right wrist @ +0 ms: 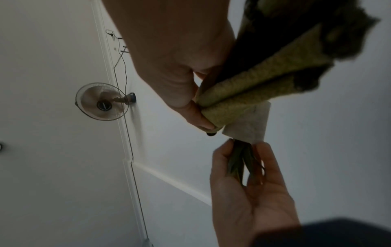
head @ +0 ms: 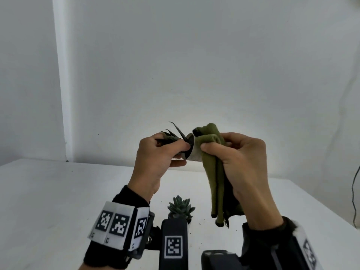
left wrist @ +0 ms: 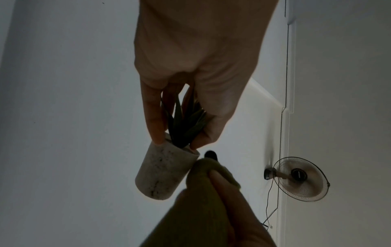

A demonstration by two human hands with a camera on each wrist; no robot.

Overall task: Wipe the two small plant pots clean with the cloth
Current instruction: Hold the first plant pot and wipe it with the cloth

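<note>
The speckled pot (head: 195,152) lay sideways in the air above the bench (head: 58,191), the left hand (head: 155,160) pinching its rim and leaves. The right hand (head: 241,158) gripped the green cloth (head: 211,152) against its side. Turning the pot under firm cloth pressure would likely clean it evenly; the second pot (head: 181,210) waited below.

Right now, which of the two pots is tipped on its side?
The spiky-leaved pot in the left hand, against the cloth; the rosette succulent's pot stands on the table.

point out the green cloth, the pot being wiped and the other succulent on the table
green cloth (head: 211,172), head view, on its hanging folds.
pot being wiped (left wrist: 162,170), left wrist view, on its speckled side wall.
other succulent (head: 180,206), head view, on its leaf rosette.
</note>
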